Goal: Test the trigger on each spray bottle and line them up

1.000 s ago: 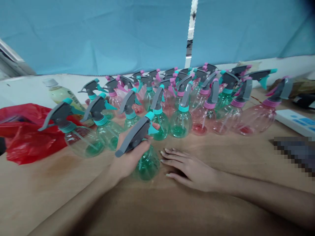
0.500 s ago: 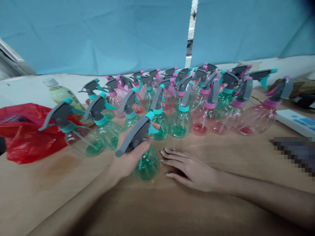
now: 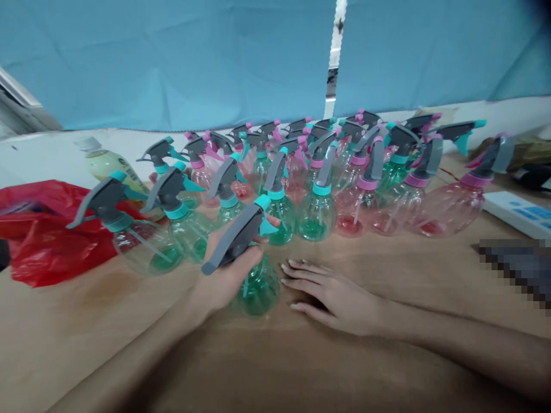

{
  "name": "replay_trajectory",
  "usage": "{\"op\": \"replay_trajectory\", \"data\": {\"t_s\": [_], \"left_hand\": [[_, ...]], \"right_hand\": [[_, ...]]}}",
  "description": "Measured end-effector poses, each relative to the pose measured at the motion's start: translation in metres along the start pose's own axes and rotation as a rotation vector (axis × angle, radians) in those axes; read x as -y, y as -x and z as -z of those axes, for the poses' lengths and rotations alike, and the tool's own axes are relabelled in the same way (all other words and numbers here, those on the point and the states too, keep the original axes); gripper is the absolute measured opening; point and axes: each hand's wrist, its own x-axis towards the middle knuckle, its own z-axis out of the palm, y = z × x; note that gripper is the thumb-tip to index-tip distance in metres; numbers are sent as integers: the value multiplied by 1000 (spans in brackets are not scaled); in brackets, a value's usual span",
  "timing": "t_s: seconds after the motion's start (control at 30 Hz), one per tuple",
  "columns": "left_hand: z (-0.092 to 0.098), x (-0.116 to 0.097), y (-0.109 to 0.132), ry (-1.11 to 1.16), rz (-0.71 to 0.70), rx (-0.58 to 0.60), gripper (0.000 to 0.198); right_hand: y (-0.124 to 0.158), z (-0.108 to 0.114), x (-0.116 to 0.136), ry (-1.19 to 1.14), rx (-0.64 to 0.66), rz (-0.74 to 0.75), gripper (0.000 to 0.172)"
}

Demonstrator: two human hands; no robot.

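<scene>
My left hand (image 3: 224, 275) is wrapped round the neck of a green spray bottle (image 3: 257, 287) with a grey trigger and teal nozzle; the bottle stands on the brown table (image 3: 86, 332). Just to its right, my right hand (image 3: 333, 295) lies flat on the tabletop, fingers stretched out and together, fingertips beside the bottle. Behind both hands stands a crowd of several green spray bottles (image 3: 316, 212) and pink spray bottles (image 3: 447, 203), all with grey triggers.
A red plastic bag (image 3: 38, 241) lies at the left with a pale yellow drink bottle (image 3: 109, 163) behind it. A white box with blue marks (image 3: 516, 212) sits at the right edge. A blue curtain (image 3: 172, 63) hangs behind the table.
</scene>
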Motion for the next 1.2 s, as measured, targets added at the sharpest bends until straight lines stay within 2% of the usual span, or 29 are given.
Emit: {"op": "replay_trajectory", "data": {"t_s": [0.3,0.53,0.73,0.97,1.2], "left_hand": [[0,-9,1,-5,2,-11,29],[0,-4,2,-2,-20,-21,29],[0,-1,2,-39,24,3,31],[1,-13,0,-107,49,-26,14],[2,-13,2,-153,-13,-24,15]], "right_hand": [[0,0,0,0,-16,7,47],[0,0,0,-21,-13,0,47],[0,0,0,-18,-13,1,47],[0,0,0,16,-4,3,48],[1,-1,0,-28,-48,9,46]]}}
